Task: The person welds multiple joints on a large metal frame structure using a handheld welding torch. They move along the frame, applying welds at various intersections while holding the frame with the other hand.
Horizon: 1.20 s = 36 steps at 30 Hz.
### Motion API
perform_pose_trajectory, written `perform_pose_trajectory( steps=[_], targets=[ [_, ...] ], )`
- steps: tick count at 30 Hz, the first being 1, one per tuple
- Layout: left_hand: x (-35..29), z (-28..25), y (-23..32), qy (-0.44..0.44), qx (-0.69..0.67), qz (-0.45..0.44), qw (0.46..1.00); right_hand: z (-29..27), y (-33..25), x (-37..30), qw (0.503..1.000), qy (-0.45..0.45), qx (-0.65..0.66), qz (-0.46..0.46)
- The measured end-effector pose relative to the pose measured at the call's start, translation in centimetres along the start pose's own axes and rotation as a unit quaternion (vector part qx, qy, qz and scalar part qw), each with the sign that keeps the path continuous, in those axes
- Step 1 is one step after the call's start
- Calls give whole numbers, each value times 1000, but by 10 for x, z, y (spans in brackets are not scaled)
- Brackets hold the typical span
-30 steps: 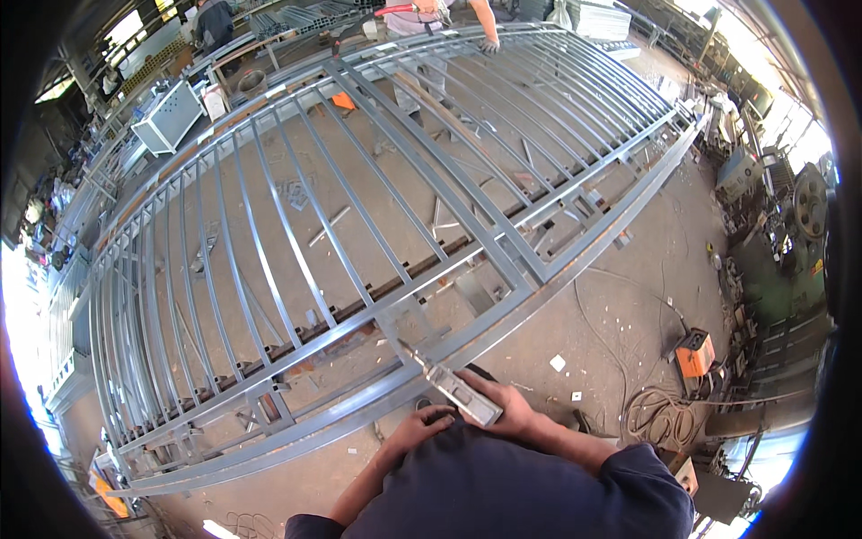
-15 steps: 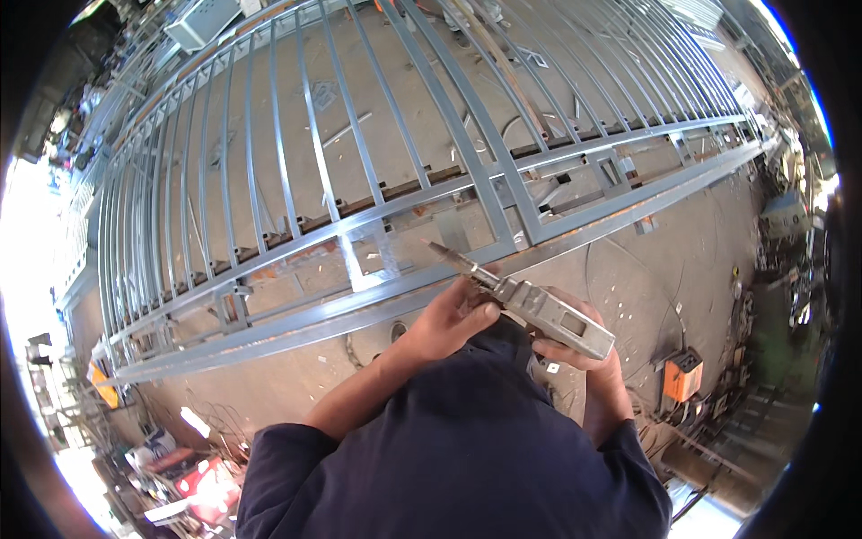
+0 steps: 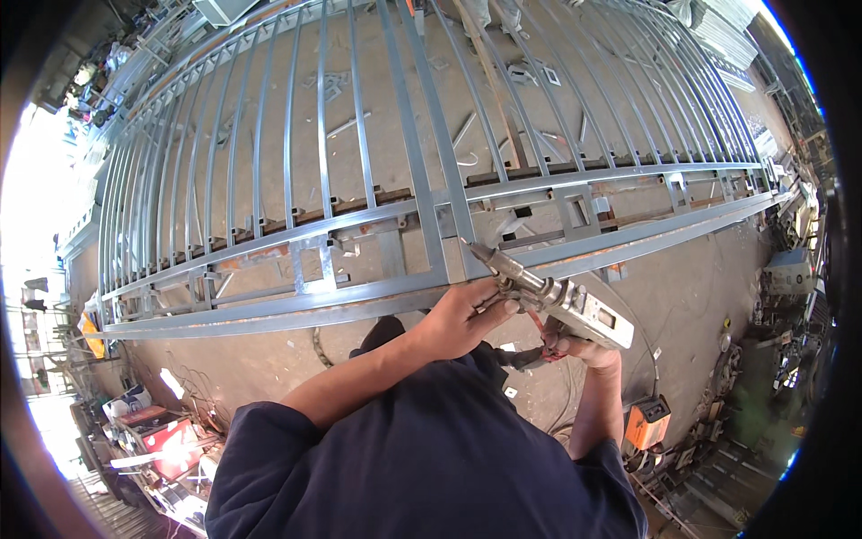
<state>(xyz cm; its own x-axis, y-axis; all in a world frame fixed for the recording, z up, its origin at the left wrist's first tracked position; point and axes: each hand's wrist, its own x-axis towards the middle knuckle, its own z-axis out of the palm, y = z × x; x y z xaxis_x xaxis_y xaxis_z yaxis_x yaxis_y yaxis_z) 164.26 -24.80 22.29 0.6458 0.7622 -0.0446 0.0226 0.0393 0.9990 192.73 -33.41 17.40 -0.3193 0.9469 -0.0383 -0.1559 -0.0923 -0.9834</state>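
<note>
A grey metal hand tool (image 3: 588, 314) with a stepped collar and a tapered, pointed tip is held in front of my body, its tip aimed up and to the left. My left hand (image 3: 458, 322) is closed at its front part, thumb on the near side and most fingers hidden beneath. Around the rear underside, my right hand (image 3: 591, 350) grips the body. Something red with a dark cable (image 3: 525, 359) shows below the tool beside my right fingers; whether I hold it I cannot tell. The tip overlaps a corner of the barred steel frame (image 3: 359, 308) in view; contact is unclear.
The frame's long rails and many bars stretch across, with small metal offcuts (image 3: 334, 83) on the floor below. An orange box-shaped machine (image 3: 648, 424) stands at lower right among cables. A red case (image 3: 172, 446) and clutter lie at lower left.
The tool's tip has moved a little right in view and the tool has turned slightly. My view has shifted along the frame. The red part below the tool has come into sight.
</note>
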Motion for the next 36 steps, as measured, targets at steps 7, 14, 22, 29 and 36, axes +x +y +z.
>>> perform_pose_trajectory(
  steps=[7, 14, 22, 29, 36],
  targets=[
    [55, 25, 26, -39, -102, 26, 994, -53, -52, -11, 987, 69, -147, -16],
    [58, 5, -20, -65, -65, -85, 992, -45, -151, 25, 951, 250, -144, -107],
    [-11, -84, -102, 126, 32, -238, 962, -75, -237, 78, 946, 184, -253, -88],
    [-17, -168, -141, 226, 54, -257, 938, -60, -259, 189, 943, 57, -326, 25],
    [20, -245, -146, 246, 135, -317, 906, -7, -194, 361, 897, -145, -333, 251]
  ],
)
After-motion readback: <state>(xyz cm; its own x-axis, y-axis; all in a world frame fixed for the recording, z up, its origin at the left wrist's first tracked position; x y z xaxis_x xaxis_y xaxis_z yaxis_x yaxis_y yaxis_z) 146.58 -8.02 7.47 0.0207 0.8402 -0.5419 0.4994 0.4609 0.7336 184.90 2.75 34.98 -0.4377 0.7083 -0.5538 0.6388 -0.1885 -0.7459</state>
